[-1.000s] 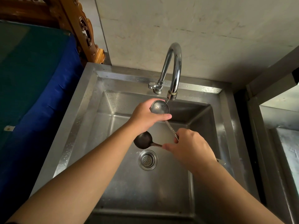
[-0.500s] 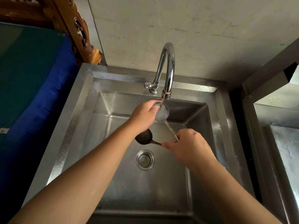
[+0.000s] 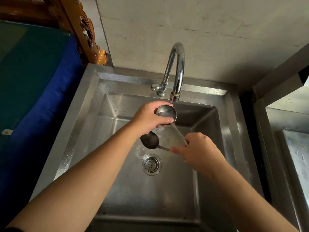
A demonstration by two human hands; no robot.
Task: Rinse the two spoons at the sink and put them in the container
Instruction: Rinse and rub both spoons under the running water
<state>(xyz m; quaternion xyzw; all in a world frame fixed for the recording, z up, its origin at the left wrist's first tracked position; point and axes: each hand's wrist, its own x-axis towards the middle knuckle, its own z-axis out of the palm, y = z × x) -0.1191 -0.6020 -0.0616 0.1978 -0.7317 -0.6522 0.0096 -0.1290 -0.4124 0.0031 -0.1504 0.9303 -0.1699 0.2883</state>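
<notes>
Over a steel sink (image 3: pixel 87 104), the left hand (image 3: pixel 147 117) cups the bowl of the upper spoon (image 3: pixel 167 112) under a thin stream from the tap (image 3: pixel 177 64). Just below that hand hangs the darker lower spoon (image 3: pixel 149 139), above the drain (image 3: pixel 151 164). The right hand (image 3: pixel 199 152) pinches both handles together.

This is a plain home kitchen or washing corner. A square stainless-steel sink (image 3: pixel 80 124) with a round strainer drain (image 3: pixel 151 164) sits against a stained, pale plastered wall (image 3: pixel 209 27), under a chrome gooseneck tap (image 3: pixel 177 64) that runs a thin stream of water. Carved, varnished wooden furniture (image 3: pixel 83 30) and a blue and green cloth cover (image 3: pixel 33 81) crowd the sink's left side; another steel unit (image 3: pixel 292 148) stands at its right.
</notes>
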